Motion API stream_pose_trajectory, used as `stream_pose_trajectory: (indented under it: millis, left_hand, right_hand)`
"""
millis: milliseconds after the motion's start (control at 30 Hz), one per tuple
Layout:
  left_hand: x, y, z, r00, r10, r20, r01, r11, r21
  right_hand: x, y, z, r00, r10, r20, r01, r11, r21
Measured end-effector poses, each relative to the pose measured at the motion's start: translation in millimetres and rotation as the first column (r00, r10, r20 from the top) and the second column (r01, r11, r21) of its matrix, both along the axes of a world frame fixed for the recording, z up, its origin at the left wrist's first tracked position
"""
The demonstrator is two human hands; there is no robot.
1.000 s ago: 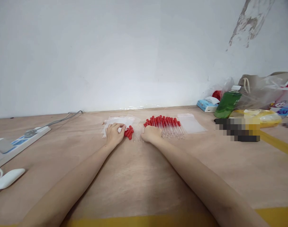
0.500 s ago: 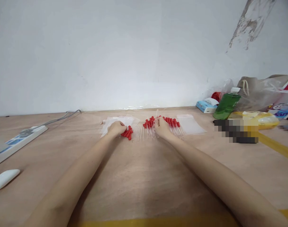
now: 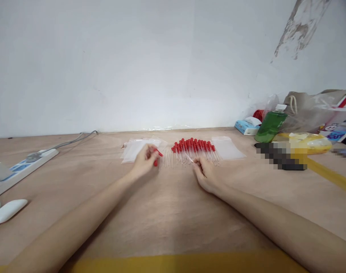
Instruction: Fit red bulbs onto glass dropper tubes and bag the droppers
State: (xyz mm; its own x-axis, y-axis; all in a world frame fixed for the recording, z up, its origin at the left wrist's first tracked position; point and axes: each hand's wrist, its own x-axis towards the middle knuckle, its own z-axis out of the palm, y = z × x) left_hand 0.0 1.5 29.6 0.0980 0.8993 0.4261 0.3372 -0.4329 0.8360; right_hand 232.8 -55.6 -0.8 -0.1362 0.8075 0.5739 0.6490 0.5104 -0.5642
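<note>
My left hand [image 3: 147,158] pinches a red rubber dropper bulb [image 3: 158,152], raised a little above the table. Another loose red bulb [image 3: 155,163] shows beside its fingers. Between finger and thumb, my right hand [image 3: 205,172] has a thin clear dropper tube [image 3: 189,158], its free end tilted up and left toward the other hand. Bare clear tubes [image 3: 169,158] lie side by side between my hands. Behind my right hand is a row of droppers with red bulbs [image 3: 194,144] fitted, bulbs toward the wall.
Clear plastic bags [image 3: 130,149] lie left of the tubes, and more bags [image 3: 228,148] on the right. A power strip [image 3: 27,167] and a white object [image 3: 9,211] are at left. A tissue pack [image 3: 247,127], a green bottle [image 3: 271,125] and plastic packaging stand at right.
My left hand has lifted a red bulb from the small pile. My right hand has drawn back toward me from the row of droppers with a tube in its fingers.
</note>
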Motion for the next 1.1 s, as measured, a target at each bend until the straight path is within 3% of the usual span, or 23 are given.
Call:
stream_pose_trajectory:
  millis: [67,200,433,667,933,1000,1100]
  left_hand:
    - [11.8,-19.7,-12.4,0.983,-0.167,0.075,0.177,0.970,-0.166]
    - [22.3,-39.4,-23.9,0.934,-0.280,0.224,0.328,0.918,-0.220]
    - [21.3,-37.2,-24.8,0.925,-0.265,0.271,0.343,0.889,-0.303]
    - [22.2,-36.6,-25.8,0.915,-0.254,0.314,0.350,0.888,-0.300]
    - [21.0,-39.6,-30.3,0.930,-0.326,0.167,0.355,0.916,-0.185]
    - [20.4,-40.1,-31.7,0.949,-0.314,0.038,0.316,0.938,-0.139]
    - [18.5,-40.9,-32.3,0.947,-0.250,-0.202,0.261,0.965,0.033]
  right_hand:
    - [-0.1,-5.0,-1.7,0.997,0.028,0.072,-0.030,0.999,0.023]
    - [-1.1,-6.9,-5.3,0.980,0.015,0.201,-0.029,0.997,0.068]
    - [-3.2,-17.6,9.0,0.888,0.026,0.460,-0.069,0.995,0.076]
    - [-4.1,-18.6,10.6,0.854,0.016,0.521,-0.075,0.993,0.093]
    - [-4.0,-13.0,3.1,0.873,0.054,0.484,-0.111,0.990,0.089]
    - [-4.0,-12.0,1.5,0.881,0.066,0.468,-0.124,0.988,0.095]
    - [-3.3,-10.9,1.2,0.895,0.068,0.440,-0.136,0.983,0.124]
